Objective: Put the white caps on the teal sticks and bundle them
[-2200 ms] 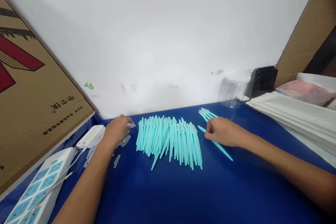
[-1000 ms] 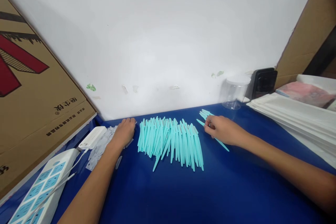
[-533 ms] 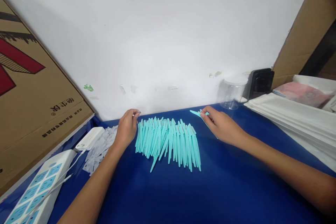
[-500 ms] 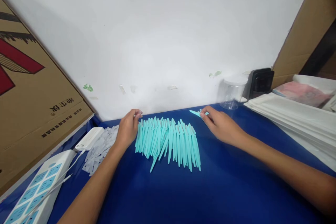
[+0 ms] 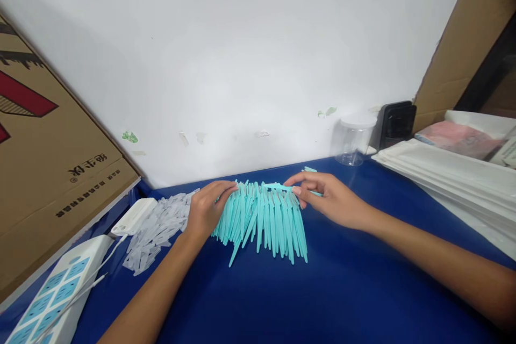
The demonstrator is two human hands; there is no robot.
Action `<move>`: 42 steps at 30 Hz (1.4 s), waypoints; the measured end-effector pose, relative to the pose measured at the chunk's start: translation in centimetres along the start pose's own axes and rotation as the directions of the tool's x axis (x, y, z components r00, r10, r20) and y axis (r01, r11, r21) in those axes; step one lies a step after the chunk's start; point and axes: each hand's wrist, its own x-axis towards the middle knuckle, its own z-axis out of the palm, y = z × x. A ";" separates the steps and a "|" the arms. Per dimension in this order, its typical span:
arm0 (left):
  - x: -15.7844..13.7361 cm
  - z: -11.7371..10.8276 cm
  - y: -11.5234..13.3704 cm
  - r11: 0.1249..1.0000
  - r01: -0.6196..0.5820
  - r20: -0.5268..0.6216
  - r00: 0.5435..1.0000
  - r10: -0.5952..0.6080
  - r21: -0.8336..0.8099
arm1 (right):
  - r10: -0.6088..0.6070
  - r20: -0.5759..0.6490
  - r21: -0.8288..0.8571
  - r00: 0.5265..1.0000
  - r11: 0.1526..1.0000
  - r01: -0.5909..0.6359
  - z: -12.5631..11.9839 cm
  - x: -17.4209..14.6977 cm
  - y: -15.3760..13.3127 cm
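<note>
Slim teal eyebrow razors point(image 5: 262, 220) lie side by side in a thick row on the blue table, handles toward me. My right hand point(image 5: 322, 193) pinches another teal eyebrow razor point(image 5: 277, 187) above the far right end of the row, its tip pointing left. Over the row's left end, my left hand point(image 5: 209, 204) has thumb and fingers pressed together; what they hold, if anything, is too small to make out. Small translucent plastic pieces point(image 5: 157, 226), which look like blade covers, lie heaped left of my left hand. More teal plastic point(image 5: 309, 170) shows behind my right hand.
At left are a power strip point(image 5: 56, 290) with cables, a white box-shaped device point(image 5: 135, 216) and a cardboard carton point(image 5: 60, 145). A clear jar point(image 5: 352, 142) stands near the wall. White stacked trays point(image 5: 443, 177) line the right side of the blue table point(image 5: 290, 301).
My right hand has moved left with the razor, from beside the row to over its far right end. My left hand has shifted right, over the row's left end.
</note>
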 end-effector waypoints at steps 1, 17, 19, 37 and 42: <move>-0.1 0.1 0.1 1.000 -0.001 0.001 1.000 0.001 -0.014 | 0.029 0.017 0.030 0.999 0.999 -0.030 0.0 0.0 0.0; 0.0 0.4 2.1 0.971 0.090 0.053 0.995 -0.080 -0.222 | 0.128 0.039 0.086 0.991 0.988 -0.131 0.1 -0.1 -0.3; 0.0 0.5 2.3 0.965 0.099 0.041 0.995 -0.092 -0.241 | 0.132 0.039 0.076 0.990 0.988 -0.135 0.1 -0.1 -0.2; 0.1 0.5 3.7 0.874 0.273 0.041 0.959 -0.281 -0.403 | 0.265 0.160 0.294 0.951 0.907 -0.303 0.4 -0.2 -0.3; 0.3 0.3 4.1 0.837 0.335 0.046 0.935 -0.351 -0.433 | 0.303 0.139 0.351 0.943 0.875 -0.333 0.3 -0.1 -0.4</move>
